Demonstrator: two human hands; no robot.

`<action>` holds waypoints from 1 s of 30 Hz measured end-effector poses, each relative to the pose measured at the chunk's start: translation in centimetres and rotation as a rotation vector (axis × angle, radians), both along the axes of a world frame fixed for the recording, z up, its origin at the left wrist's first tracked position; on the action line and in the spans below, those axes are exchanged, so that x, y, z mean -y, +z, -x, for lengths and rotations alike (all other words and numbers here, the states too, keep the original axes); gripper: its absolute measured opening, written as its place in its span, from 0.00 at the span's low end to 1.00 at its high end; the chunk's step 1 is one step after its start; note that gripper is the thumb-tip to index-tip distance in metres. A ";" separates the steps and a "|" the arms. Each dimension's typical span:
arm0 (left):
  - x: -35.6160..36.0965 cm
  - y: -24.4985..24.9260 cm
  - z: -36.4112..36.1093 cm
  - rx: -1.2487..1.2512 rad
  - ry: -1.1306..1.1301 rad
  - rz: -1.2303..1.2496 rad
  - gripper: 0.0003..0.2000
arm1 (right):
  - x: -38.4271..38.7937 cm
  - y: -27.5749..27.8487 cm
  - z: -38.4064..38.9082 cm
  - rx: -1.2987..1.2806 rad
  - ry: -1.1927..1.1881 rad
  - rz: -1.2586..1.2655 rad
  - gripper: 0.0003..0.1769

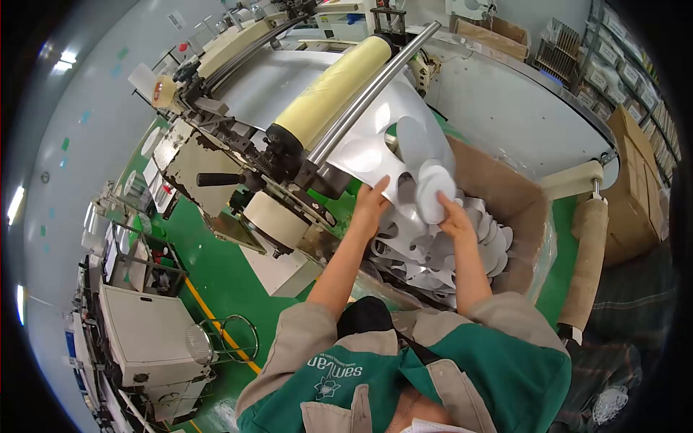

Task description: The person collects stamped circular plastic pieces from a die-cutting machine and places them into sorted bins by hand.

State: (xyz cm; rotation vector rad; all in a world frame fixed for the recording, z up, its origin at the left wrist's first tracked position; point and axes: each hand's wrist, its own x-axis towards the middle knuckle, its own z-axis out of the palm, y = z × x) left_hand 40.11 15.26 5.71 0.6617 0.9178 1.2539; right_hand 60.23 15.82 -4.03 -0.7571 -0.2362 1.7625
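Note:
My left hand (371,208) is closed on the lower edge of a silver sheet (364,153) with large round holes, which hangs down from the machine's rollers. To its right, my right hand (458,219) grips several thin oval discs (434,191), white and silver, fanned one over another. Both hands are above a large cardboard box (521,195) lined with clear plastic. Inside the box lies a heap of silver discs and punched scraps (480,245). My right fingertips behind the discs are partly hidden.
Above the sheet run a yellow roller (332,90) and a steel bar (375,94). A black crank handle (220,180) juts out at the left. A brown paper-covered roll (585,263) stands right of the box. A white cabinet (148,328) is at the lower left.

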 end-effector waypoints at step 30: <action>-5.2 -1.9 4.9 0.112 0.233 -0.177 0.14 | -8.7 7.1 5.8 0.762 0.085 -0.593 0.37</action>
